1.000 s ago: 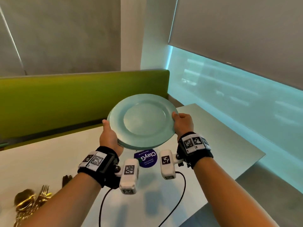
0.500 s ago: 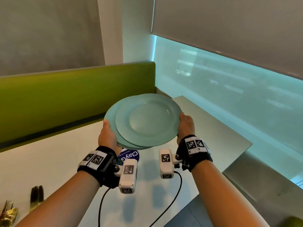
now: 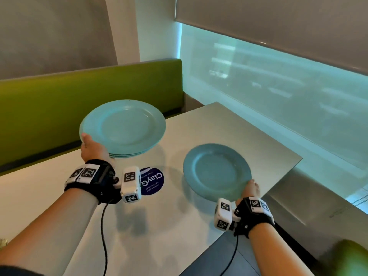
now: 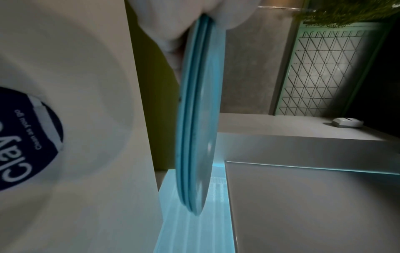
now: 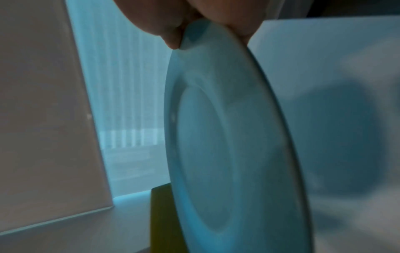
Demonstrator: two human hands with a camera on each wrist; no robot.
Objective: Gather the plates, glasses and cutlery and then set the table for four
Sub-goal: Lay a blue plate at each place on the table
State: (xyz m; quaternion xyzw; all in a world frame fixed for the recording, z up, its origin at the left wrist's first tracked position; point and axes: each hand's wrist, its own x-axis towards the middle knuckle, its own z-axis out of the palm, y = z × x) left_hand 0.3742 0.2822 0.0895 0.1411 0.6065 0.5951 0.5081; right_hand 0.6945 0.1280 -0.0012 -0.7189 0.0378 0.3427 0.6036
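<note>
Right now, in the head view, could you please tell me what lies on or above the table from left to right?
left hand → stack of plates → round blue sticker → single plate → right hand

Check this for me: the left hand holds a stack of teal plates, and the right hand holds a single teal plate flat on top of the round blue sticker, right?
Not quite. In the head view the single plate in the right hand sits to the right of the blue sticker, not over it. The left hand does hold the stack.
</note>
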